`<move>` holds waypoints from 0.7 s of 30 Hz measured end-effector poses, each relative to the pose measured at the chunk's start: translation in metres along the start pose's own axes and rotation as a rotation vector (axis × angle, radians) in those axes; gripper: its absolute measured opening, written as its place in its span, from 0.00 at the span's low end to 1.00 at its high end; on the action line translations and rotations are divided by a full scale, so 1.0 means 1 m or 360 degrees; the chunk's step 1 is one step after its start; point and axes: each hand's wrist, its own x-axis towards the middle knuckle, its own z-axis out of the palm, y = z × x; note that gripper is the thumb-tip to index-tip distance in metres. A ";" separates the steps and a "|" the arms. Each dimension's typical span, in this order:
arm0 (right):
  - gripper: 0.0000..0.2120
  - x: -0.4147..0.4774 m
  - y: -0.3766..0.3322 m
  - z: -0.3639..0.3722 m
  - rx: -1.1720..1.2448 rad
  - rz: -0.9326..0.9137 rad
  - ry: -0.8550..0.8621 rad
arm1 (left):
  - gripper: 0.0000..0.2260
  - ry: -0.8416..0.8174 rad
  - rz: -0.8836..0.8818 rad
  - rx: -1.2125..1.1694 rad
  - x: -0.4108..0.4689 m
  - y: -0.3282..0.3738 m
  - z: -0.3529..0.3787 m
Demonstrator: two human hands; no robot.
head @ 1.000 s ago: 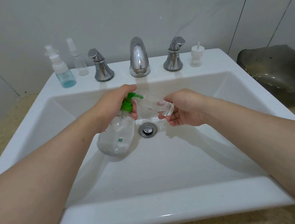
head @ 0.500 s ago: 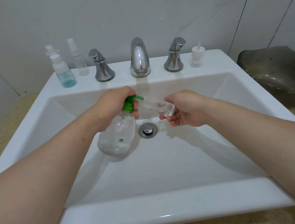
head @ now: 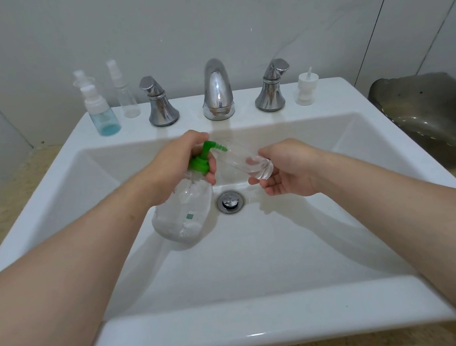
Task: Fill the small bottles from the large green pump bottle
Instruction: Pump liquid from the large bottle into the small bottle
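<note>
Over the white sink basin [head: 262, 256], my left hand [head: 179, 165] grips the neck of the large clear pump bottle [head: 182, 211] with its green pump head [head: 204, 158]. The green nozzle points right into the mouth of a small clear bottle [head: 244, 161], which lies tilted with its base held in the fingers of my right hand [head: 288, 170]. A little clear liquid sits at the small bottle's base. On the sink ledge at the back left stand a small spray bottle with blue liquid [head: 100, 114] and an empty clear spray bottle [head: 125, 96].
A chrome faucet [head: 216, 89] with two handles [head: 158, 103] [head: 272, 87] stands at the back of the sink. A loose white spray cap [head: 307, 88] sits on the ledge at the right. The drain [head: 230, 201] lies under the bottles. A dark glass dish [head: 435, 114] rests on the counter, right.
The green pump head has risen: its stem shows longer under my left hand than before. Both bottles stay where they were over the drain.
</note>
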 end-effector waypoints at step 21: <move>0.15 0.002 0.000 -0.001 -0.0035 0.0057 0.0005 | 0.28 -0.0110 0.0032 -0.0023 0.008 -0.007 -0.006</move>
